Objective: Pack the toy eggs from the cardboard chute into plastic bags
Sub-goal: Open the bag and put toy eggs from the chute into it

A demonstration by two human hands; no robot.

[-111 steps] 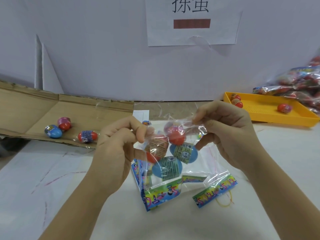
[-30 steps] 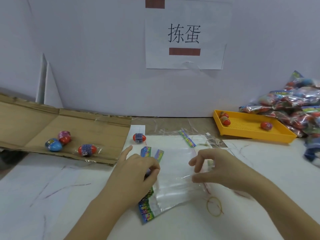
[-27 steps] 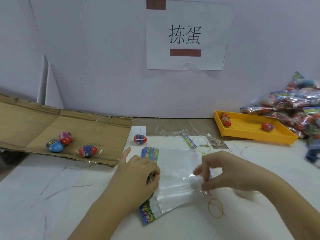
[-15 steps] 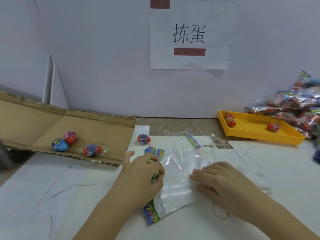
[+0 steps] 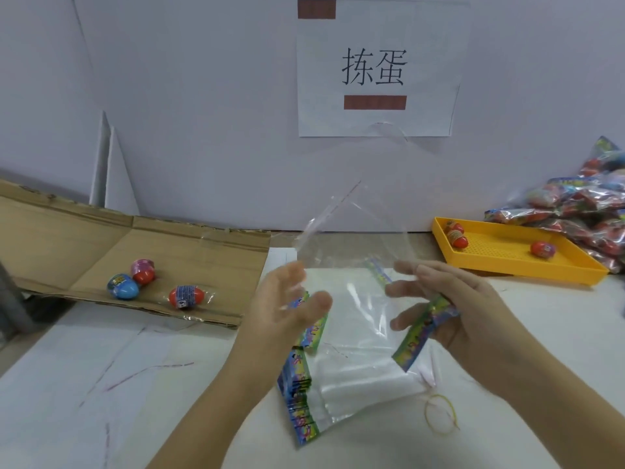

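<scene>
Plastic bag (image 5: 355,258) lifted, left hand (image 5: 287,316), right hand (image 5: 456,313), curled fingers (image 5: 406,322) pinching its edges

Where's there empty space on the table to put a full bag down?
The bare table left of your left hand, below the cardboard chute, is free. So is the strip between the yellow tray and your right hand. The middle is crowded: bag stack, rubber band and the plastic bag you hold.

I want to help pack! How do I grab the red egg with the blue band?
Come from above and pinch the red egg across its banded middle. It lies on its side on the cardboard chute, ends pointing left and right, apart from the blue egg, so fingers likely fit.
</scene>
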